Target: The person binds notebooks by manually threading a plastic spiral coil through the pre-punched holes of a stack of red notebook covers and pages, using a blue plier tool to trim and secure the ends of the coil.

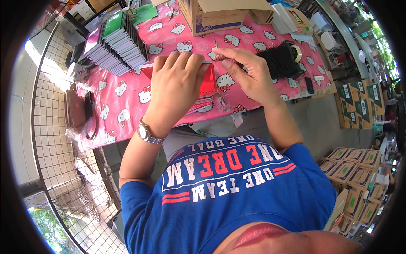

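Note:
My left hand (179,78), with a watch on its wrist, is closed over the top edge of a red notebook (207,82) held tilted up from the table. A row of small punched holes runs along the notebook's lower edge. More red-covered notebooks (199,105) lie beneath it at the table's near edge. My right hand (252,76) is just right of the notebook, thumb and forefinger pinching a thin, dark, ridged piece that looks like a binding coil (219,57). Part of that piece is hidden by the fingers. Beyond this hand sits a bundle of black coils (277,59).
Stacks of spiral-bound notebooks (122,38) stand at the left of the pink patterned table (122,114). An open cardboard box (220,21) is at the back. A tape roll (297,54) and a dark phone-like object (309,85) lie right; a brown bag (75,109) is far left.

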`<state>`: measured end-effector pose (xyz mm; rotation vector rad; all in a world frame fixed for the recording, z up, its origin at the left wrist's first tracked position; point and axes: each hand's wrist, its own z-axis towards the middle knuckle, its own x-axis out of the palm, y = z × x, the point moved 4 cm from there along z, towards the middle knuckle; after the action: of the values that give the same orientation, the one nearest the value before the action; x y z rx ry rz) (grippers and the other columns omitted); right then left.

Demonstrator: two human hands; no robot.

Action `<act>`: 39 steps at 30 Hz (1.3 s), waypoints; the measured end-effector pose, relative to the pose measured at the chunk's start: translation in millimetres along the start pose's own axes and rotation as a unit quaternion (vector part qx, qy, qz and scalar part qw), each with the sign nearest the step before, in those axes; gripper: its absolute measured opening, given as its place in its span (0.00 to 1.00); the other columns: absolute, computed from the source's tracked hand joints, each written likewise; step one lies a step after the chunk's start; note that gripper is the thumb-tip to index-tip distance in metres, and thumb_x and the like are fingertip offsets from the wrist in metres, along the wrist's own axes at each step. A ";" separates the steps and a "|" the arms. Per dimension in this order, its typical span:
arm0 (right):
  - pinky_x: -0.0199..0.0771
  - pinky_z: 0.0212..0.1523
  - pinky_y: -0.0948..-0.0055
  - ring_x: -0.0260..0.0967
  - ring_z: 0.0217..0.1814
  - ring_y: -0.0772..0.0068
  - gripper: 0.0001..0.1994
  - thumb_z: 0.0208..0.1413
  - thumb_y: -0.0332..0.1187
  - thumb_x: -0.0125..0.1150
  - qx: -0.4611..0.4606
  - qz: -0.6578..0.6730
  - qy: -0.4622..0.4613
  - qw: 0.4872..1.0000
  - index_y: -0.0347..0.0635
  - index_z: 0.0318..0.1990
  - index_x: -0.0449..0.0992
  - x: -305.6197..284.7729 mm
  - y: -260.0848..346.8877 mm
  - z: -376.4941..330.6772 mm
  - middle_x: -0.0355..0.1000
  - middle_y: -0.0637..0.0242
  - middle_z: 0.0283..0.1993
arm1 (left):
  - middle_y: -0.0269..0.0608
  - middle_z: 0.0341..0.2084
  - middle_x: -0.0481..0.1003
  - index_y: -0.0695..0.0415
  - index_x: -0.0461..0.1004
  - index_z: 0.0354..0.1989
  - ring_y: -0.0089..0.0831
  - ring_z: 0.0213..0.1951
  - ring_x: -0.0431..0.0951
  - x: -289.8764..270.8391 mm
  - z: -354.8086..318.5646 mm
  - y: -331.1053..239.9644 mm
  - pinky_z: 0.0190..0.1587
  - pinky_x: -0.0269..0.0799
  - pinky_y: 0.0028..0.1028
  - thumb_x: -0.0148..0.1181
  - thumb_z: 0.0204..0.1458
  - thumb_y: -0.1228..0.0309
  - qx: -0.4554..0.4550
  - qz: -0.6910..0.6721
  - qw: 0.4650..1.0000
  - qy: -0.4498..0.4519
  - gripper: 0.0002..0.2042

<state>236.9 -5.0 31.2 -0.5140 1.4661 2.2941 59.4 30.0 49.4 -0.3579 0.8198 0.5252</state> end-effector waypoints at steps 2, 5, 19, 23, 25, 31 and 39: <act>0.75 0.45 0.72 0.76 0.43 0.68 0.14 0.57 0.22 0.63 -0.103 -0.041 -0.045 0.993 0.42 0.50 0.81 -0.7 7.8 4.3 0.77 0.61 0.49 | 0.34 0.28 0.72 0.53 0.72 0.35 0.34 0.34 0.73 -1.2 -0.2 -1.8 0.43 0.64 0.36 0.61 0.56 0.66 0.008 -0.005 1.000 -0.002 0.06; 0.75 0.42 0.73 0.74 0.41 0.69 0.16 0.53 0.19 0.64 -0.113 -0.040 -0.063 0.991 0.44 0.49 0.82 0.9 11.0 5.8 0.76 0.64 0.44 | 0.38 0.29 0.73 0.56 0.74 0.40 0.37 0.35 0.73 -1.3 -3.0 -3.3 0.41 0.62 0.35 0.60 0.56 0.69 0.006 -0.024 1.000 0.007 0.07; 0.73 0.40 0.75 0.71 0.41 0.72 0.16 0.50 0.16 0.65 -0.135 0.024 -0.031 0.990 0.46 0.45 0.84 1.6 7.4 2.9 0.72 0.68 0.40 | 0.38 0.29 0.73 0.56 0.74 0.39 0.38 0.34 0.73 -4.2 -5.9 -0.9 0.41 0.63 0.35 0.64 0.53 0.70 -0.003 -0.050 0.999 0.007 0.08; 0.73 0.39 0.74 0.72 0.41 0.72 0.16 0.52 0.17 0.65 -0.184 -0.004 -0.033 0.982 0.45 0.47 0.83 0.5 6.6 4.4 0.72 0.67 0.39 | 0.32 0.27 0.72 0.52 0.73 0.36 0.32 0.33 0.74 -4.5 -4.7 -2.0 0.42 0.64 0.34 0.64 0.52 0.68 0.003 -0.033 0.999 0.001 0.07; 0.72 0.37 0.75 0.70 0.38 0.73 0.13 0.54 0.19 0.64 -0.186 0.058 0.014 0.981 0.43 0.45 0.84 -0.8 1.4 7.2 0.72 0.65 0.40 | 0.38 0.29 0.74 0.56 0.74 0.39 0.38 0.34 0.73 -4.3 -3.5 1.2 0.42 0.64 0.36 0.64 0.52 0.70 -0.006 -0.056 0.998 0.010 0.08; 0.72 0.37 0.74 0.69 0.36 0.73 0.16 0.57 0.24 0.65 -0.057 0.029 0.086 0.994 0.39 0.53 0.78 -3.3 3.8 2.4 0.71 0.64 0.38 | 0.38 0.33 0.74 0.54 0.72 0.46 0.37 0.36 0.74 -12.4 -2.4 -8.5 0.44 0.63 0.36 0.64 0.52 0.71 0.003 -0.062 0.998 0.033 0.14; 0.75 0.45 0.71 0.74 0.40 0.73 0.19 0.69 0.36 0.51 0.121 0.352 0.227 0.900 0.38 0.63 0.68 3.3 -71.9 63.8 0.74 0.61 0.45 | 0.31 0.31 0.69 0.45 0.73 0.45 0.30 0.37 0.72 -6.3 -18.1 -7.0 0.45 0.63 0.39 0.59 0.46 0.70 0.036 -0.013 0.998 0.041 0.15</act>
<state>262.6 81.8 -1.4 -0.5269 2.4654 2.5388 49.0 13.4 43.5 -0.3243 0.9103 0.4585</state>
